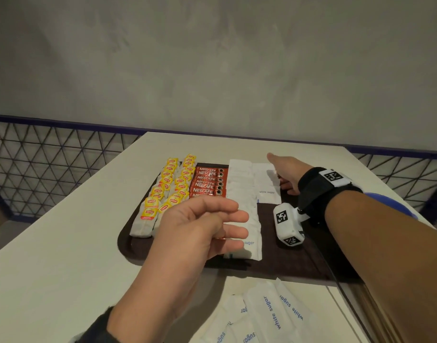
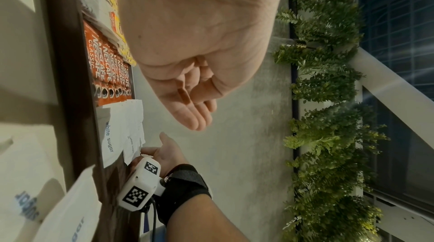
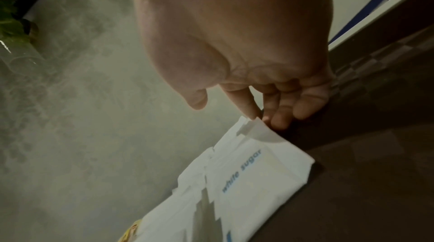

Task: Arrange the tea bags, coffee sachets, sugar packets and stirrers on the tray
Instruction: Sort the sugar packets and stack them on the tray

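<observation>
The big white counter (image 1: 64,219) fills the middle of the head view, and my dark tray (image 1: 294,258) sits on it. On the tray, from left to right, I see two rows of tea bags (image 1: 163,194), then coffee sachets (image 1: 208,180), then sugar packets (image 1: 242,194). That part looks done. More loose sugar packets (image 1: 274,315) wait at the bottom of the frame, off the tray. I see no stirrers. My left hand (image 1: 200,231) floats over the tray, grip loose and empty. My right hand (image 1: 285,173) touches the far sugar packet (image 3: 256,170) with straight fingertips (image 3: 279,121).
</observation>
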`<state>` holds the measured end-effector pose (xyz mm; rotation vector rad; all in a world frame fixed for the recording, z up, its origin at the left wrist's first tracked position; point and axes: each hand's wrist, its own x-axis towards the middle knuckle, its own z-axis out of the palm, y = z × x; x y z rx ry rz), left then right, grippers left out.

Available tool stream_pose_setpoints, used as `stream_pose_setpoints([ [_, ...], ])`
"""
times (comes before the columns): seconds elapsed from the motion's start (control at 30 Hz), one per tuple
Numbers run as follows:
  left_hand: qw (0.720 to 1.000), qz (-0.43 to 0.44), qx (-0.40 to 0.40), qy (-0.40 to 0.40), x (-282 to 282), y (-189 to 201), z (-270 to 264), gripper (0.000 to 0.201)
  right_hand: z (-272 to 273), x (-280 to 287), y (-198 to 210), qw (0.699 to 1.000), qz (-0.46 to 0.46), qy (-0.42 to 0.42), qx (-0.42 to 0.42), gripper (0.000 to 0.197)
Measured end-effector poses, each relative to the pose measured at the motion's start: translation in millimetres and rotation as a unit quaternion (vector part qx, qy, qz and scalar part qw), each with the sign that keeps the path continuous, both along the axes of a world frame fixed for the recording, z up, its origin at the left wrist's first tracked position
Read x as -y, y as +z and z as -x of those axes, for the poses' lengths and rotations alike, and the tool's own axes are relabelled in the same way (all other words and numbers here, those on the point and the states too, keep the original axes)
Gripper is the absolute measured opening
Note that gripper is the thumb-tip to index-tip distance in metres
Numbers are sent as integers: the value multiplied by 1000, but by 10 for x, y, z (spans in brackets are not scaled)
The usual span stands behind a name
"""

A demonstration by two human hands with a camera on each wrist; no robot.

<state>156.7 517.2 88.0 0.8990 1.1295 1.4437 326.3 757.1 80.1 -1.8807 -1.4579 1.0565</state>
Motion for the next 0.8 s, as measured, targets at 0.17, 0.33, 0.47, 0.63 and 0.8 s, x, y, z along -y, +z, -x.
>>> stream_pose_setpoints([
  [0.17,1000,-2,-6,5,-9,11,53,35,-23,351,348,981,-147,39,121,36],
  [0.33,1000,-12,-1,23,18,40,59,36,-34,1381,647,932,-171,237,213,17],
  [0.47,999,-29,4,29,48,41,96,33,21,2262,528,883,-98,384,253,8],
  [0.63,999,-37,-5,24,95,47,80,29,-44,2552,198,820,-127,376,412,46],
  [0.8,999,-37,-24,5,129,58,59,29,-115,2763,92,807,-102,378,442,58],
])
